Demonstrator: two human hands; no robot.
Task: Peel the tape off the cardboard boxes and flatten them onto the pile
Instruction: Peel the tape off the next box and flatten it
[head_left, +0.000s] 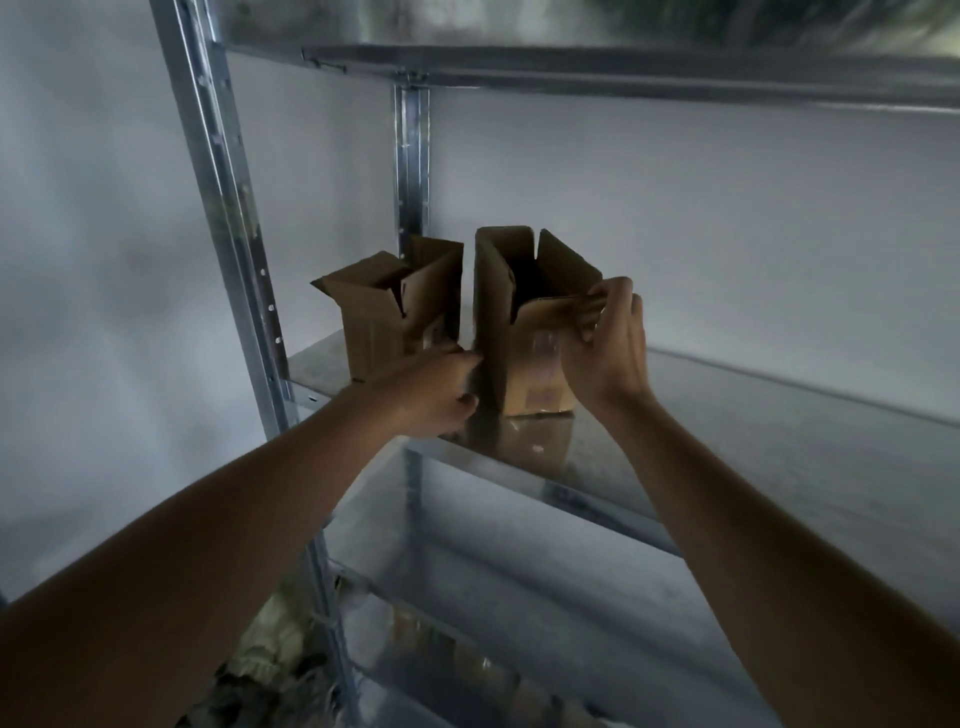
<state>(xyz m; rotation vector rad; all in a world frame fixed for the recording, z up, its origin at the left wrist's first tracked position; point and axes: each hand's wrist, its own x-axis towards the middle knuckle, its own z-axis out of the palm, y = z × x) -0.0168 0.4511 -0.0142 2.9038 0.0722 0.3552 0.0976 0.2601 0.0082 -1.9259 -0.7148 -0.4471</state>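
Two open cardboard boxes stand upright on the metal shelf (753, 441), flaps up. The taller box (511, 332) is the one you are working on; the shorter box (387, 312) stands just beside it, toward the rack's upright post (228, 208). Your right hand (605, 345) pinches the top edge of the taller box's near flap, fingers curled over it, with a strip of clear tape (545, 353) running down the box face just beside that hand. Your left hand (441, 395) has its fingers curled against the taller box's lower corner at the shelf's front edge; whether it truly grips the cardboard is unclear.
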